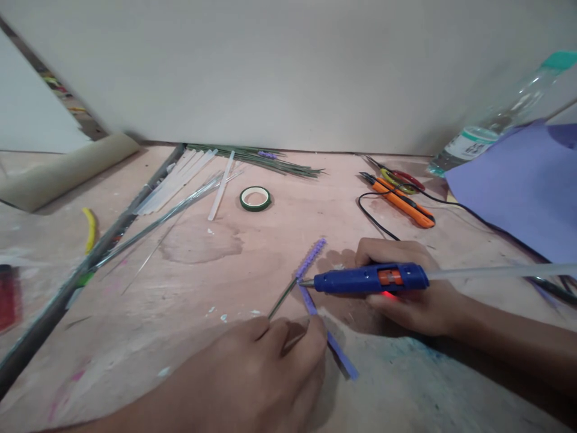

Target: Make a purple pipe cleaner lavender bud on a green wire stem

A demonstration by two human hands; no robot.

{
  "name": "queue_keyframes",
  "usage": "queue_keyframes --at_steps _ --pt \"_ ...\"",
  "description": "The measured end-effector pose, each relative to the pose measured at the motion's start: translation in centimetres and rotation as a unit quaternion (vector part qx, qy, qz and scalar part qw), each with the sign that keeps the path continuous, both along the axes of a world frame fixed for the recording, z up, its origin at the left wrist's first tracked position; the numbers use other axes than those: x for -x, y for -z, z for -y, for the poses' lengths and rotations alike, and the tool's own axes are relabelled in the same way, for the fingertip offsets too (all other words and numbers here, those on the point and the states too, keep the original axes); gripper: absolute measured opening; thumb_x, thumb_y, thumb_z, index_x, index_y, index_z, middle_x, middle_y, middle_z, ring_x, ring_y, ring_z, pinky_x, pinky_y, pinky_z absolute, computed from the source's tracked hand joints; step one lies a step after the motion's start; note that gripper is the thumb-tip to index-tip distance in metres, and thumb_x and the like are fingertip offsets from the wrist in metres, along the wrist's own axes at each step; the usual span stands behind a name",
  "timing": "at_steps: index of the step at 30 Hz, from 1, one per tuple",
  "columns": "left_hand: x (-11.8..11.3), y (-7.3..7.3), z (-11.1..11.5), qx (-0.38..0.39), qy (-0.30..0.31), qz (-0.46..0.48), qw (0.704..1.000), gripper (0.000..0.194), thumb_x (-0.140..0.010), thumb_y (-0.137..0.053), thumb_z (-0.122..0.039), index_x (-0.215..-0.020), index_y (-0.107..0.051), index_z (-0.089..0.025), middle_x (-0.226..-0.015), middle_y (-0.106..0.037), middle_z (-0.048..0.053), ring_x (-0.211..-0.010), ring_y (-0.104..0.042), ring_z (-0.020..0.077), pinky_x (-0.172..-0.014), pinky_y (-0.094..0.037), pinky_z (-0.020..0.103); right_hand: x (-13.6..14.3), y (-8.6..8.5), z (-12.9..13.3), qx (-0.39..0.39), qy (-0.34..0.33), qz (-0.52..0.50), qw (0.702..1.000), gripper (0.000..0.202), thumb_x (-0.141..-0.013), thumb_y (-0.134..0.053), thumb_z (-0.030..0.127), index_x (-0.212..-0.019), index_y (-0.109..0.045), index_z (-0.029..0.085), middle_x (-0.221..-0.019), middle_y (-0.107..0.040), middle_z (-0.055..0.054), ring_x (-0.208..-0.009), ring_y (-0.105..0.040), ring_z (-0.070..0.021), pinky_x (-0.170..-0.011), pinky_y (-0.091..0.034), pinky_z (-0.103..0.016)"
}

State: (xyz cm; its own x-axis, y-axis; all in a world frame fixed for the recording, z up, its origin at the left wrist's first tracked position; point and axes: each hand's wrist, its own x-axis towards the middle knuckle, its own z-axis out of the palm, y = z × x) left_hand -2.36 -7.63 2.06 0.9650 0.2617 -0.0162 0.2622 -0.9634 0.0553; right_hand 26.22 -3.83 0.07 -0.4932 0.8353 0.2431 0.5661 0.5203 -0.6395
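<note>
A blue glue gun [351, 279] with a clear glue stick in its back end is gripped in my right hand [415, 300]. Its metal tip meets the spot where a purple paper strip [340, 355] joins a thin green stem [283, 299]. Above that spot, the stem's end is wrapped in a purple fringed spike [311, 258]. My left hand [270, 367] is closed on the stem between thumb and fingers, and the strip passes under or between its fingertips; the exact hold on the strip is partly hidden.
Green tape roll [255, 207], glue sticks [220, 186] and green stems [270, 162] lie behind. Orange cutter [401, 201], scissors [401, 180], black cord, purple paper [514, 186] and bottle [478, 141] are at right. A cardboard tube [72, 171] lies left, beside a dark bar [85, 264].
</note>
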Motion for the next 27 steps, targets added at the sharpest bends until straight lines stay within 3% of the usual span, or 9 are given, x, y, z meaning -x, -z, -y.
queue_keyframes --at_steps 5,8,15,27 --pt "0.1 -0.5 0.1 0.016 0.002 -0.004 1.0 0.024 -0.111 -0.058 -0.021 -0.127 -0.075 -0.015 -0.123 -0.081 0.01 -0.087 -0.076 0.0244 -0.066 -0.063 0.038 -0.1 0.2 0.0 -0.013 -0.008 -0.005 1.0 0.029 -0.095 -0.067 0.047 -0.081 -0.055 0.024 -0.066 -0.059 0.002 -0.054 -0.05 -0.0142 -0.052 -0.035 -0.029" --pt "0.0 -0.5 0.0 0.026 -0.006 -0.002 1.0 0.024 -0.113 -0.056 -0.02 -0.126 -0.075 -0.016 -0.123 -0.081 0.009 -0.086 -0.076 0.0236 -0.066 -0.064 0.038 -0.2 0.2 -0.1 -0.015 -0.014 -0.003 1.0 0.032 -0.097 -0.065 0.049 -0.082 -0.053 0.025 -0.067 -0.059 0.002 -0.054 -0.05 -0.0145 -0.053 -0.035 -0.03" --pt "0.2 0.4 0.0 0.033 -0.001 0.026 0.999 0.022 -0.112 -0.057 -0.022 -0.123 -0.076 -0.017 -0.127 -0.081 0.008 -0.088 -0.075 0.0251 -0.066 -0.064 0.041 -0.6 0.6 0.2 -0.016 -0.012 -0.006 1.0 0.02 -0.093 -0.066 0.038 -0.083 -0.056 0.024 -0.068 -0.058 0.003 -0.056 -0.048 -0.0137 -0.055 -0.035 -0.03" --pt "0.0 0.0 -0.1 0.026 0.001 0.032 0.999 0.026 -0.112 -0.057 -0.028 -0.121 -0.078 -0.017 -0.123 -0.082 0.009 -0.086 -0.074 0.0275 -0.058 -0.061 0.044 -0.8 1.0 0.2 -0.007 -0.016 -0.022 1.0 0.019 -0.09 -0.068 0.037 -0.082 -0.057 0.024 -0.067 -0.059 0.003 -0.055 -0.047 -0.0133 -0.055 -0.034 -0.031"
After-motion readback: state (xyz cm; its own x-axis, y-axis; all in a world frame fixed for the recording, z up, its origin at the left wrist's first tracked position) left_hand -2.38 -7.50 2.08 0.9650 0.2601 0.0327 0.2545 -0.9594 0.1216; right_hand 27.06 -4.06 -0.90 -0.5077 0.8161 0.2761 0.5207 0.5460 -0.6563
